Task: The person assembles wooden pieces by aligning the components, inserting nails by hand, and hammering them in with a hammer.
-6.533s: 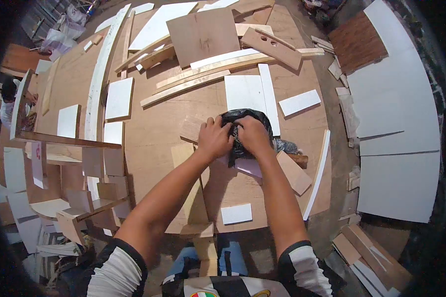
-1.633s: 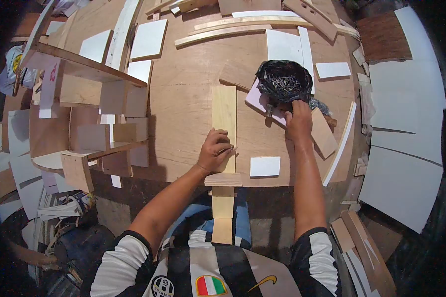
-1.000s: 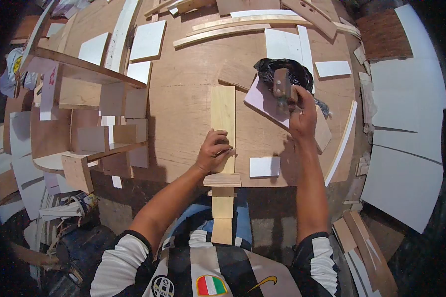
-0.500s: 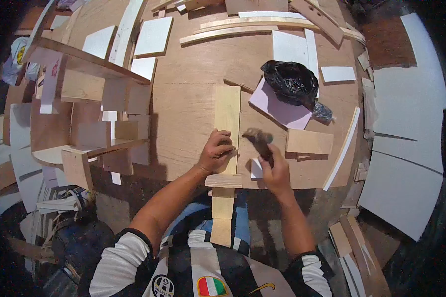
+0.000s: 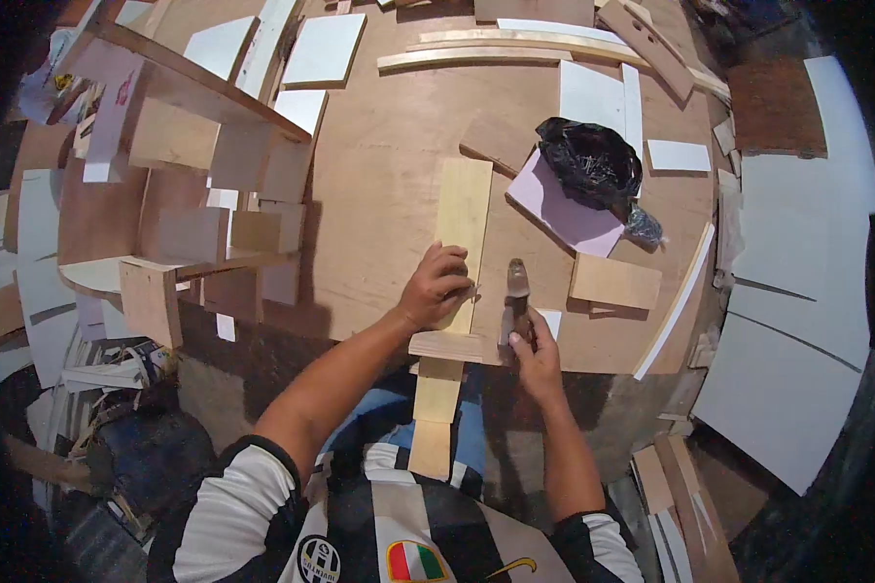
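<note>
My right hand (image 5: 538, 361) grips a hammer (image 5: 516, 291), held up just right of a long pale wooden board (image 5: 465, 204). On that board rests my left hand (image 5: 438, 286), its fingertips pinched around what looks like a small nail (image 5: 475, 291) at the board's right edge. A short wooden block (image 5: 445, 347) lies crosswise at the near end, by the table's edge. Below it, further pale wood (image 5: 437, 394) stretches towards my lap. To the right, a black plastic bag (image 5: 593, 165) lies open with many nails inside, on a pinkish panel (image 5: 564, 216).
A partly built wooden unit with compartments (image 5: 190, 194) stands at the left. Long wood strips (image 5: 476, 58) and white panels (image 5: 323, 49) lie across the far side. Right of my hammer are a wooden block (image 5: 615, 282) and a narrow white strip (image 5: 676, 301). Large white sheets (image 5: 797, 340) stand beyond the table's right side.
The hammer's head has swung from tilted left near my left hand to upright and farther right. My left hand stays pinched on the board. The view has shifted slightly.
</note>
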